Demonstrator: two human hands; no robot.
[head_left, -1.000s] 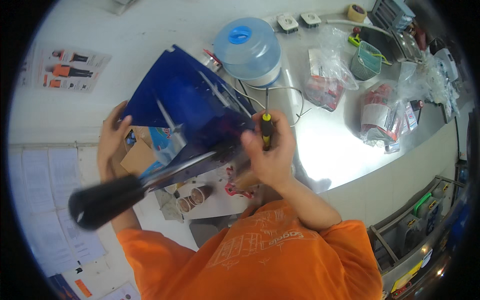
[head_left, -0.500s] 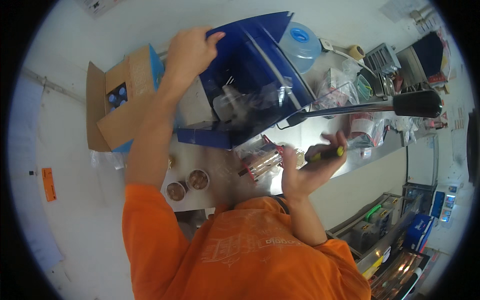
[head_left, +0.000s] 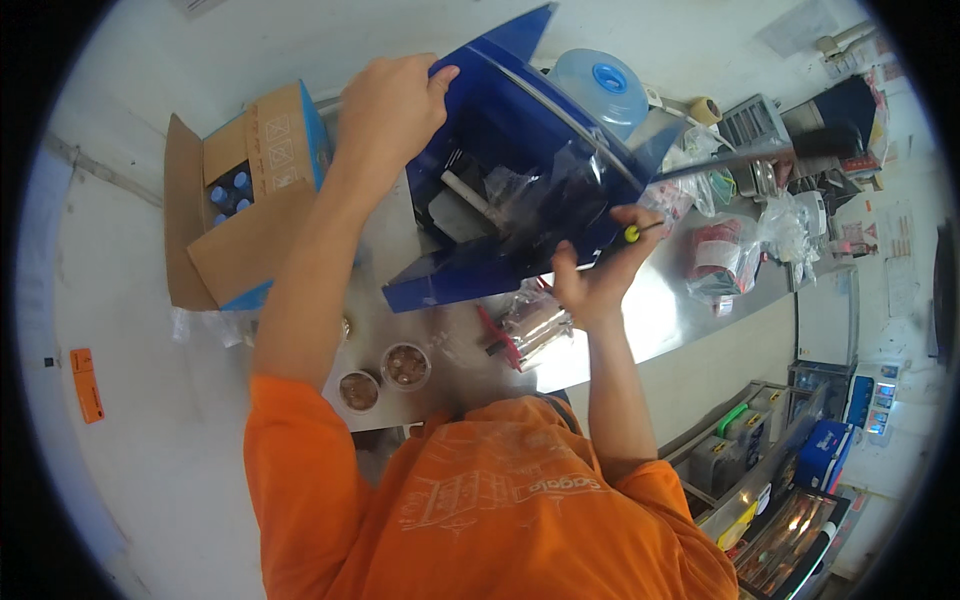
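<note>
My left hand point(head_left: 392, 112) is closed on the upper left edge of a blue metal machine housing point(head_left: 440, 288), which is tilted above the steel counter. A black-knobbed lever point(head_left: 828, 143) sticks out from its right side. Inside the housing lie a white tube point(head_left: 470, 195) and some clear plastic. Against its lower right side, my right hand point(head_left: 603, 275) holds a screwdriver point(head_left: 632, 234) with a yellow band, its dark handle partly hidden by the fingers. Below the housing sits a red-framed metal roller part point(head_left: 538, 328) in clear plastic.
Two clear cups of brown drink point(head_left: 405, 366) stand near the counter's front edge. On the left is an open cardboard box point(head_left: 268, 242) of blue-capped bottles. A large blue water jug point(head_left: 600, 95) and plastic-bagged goods point(head_left: 722, 258) are behind and to the right.
The housing has tilted and shifted right and toward me, and its lever knob has swung up and left. My right hand has moved up to the housing's side with the screwdriver.
</note>
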